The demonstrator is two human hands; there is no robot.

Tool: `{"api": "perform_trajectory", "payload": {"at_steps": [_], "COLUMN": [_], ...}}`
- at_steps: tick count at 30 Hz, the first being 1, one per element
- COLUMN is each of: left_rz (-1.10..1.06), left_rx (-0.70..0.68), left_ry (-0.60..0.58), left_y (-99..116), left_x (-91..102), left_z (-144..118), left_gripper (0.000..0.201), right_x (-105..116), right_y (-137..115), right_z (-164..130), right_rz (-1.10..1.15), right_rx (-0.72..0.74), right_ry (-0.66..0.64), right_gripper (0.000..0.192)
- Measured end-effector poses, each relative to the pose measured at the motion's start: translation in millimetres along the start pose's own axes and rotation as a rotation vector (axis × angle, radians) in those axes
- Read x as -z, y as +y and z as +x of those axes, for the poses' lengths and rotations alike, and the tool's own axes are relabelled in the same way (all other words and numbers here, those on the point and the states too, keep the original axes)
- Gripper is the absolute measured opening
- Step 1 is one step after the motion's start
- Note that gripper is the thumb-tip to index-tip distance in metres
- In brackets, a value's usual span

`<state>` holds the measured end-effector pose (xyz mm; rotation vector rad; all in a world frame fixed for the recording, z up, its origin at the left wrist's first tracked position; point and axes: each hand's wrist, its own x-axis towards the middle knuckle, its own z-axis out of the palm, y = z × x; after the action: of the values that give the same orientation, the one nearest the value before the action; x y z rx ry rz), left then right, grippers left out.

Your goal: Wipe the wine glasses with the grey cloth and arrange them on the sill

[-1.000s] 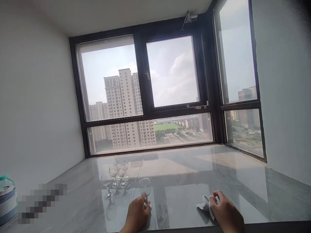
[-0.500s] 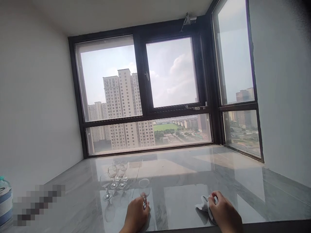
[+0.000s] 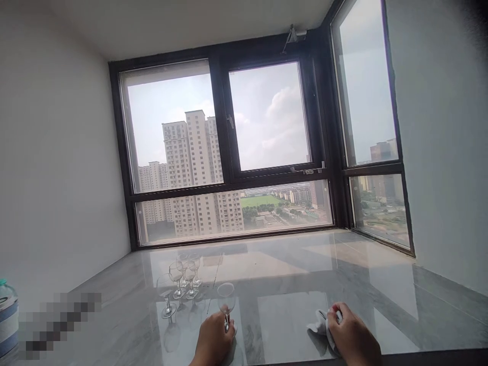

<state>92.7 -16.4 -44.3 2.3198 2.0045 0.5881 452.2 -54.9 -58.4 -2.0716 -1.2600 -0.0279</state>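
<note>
My left hand (image 3: 215,335) is closed round the stem of a clear wine glass (image 3: 226,296), which stands upright near the front of the grey marble-look sill. To the right, my right hand (image 3: 353,333) grips a crumpled white cloth (image 3: 319,324), part of it hanging loose to the left of the fingers. Farther back on the left, several more stemmed glasses stand upright in a group; the nearest glass (image 3: 168,297) of these is a little apart from the others.
At the far left edge stands a blue-and-white container (image 3: 8,317) with a green-topped bottle (image 3: 4,285) behind it. Dark-framed windows (image 3: 224,122) rise behind the glossy sill (image 3: 282,305). White walls close in both sides. A pixelated patch covers the lower left.
The view has shifted down very slightly. Both hands keep their holds, and the glasses stand where they were.
</note>
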Motion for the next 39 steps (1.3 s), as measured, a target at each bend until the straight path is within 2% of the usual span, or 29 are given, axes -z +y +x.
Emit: {"api": "perform_trajectory", "payload": {"at_steps": [21, 26, 39], "left_rz": [0.008, 0.019, 0.027], "left_rx": [-0.006, 0.002, 0.005], "left_ry": [0.011, 0.012, 0.002], "left_y": [2.0, 0.9, 2.3], "left_x": [2.1, 1.2, 1.2], "left_z": [-1.9, -1.2, -0.5], "left_gripper": [0.019, 0.021, 0.024], "right_x": [-1.6, 1.0, -0.2], "right_y": [0.6, 0.1, -1.0], "right_z": [1.6, 1.9, 1.4], "right_rz": [-0.036, -0.004, -0.028], "right_rx": [0.001, 0.005, -0.01], "right_ry": [0.016, -0.038, -0.02], "right_gripper": [0.028, 0.027, 0.026]}}
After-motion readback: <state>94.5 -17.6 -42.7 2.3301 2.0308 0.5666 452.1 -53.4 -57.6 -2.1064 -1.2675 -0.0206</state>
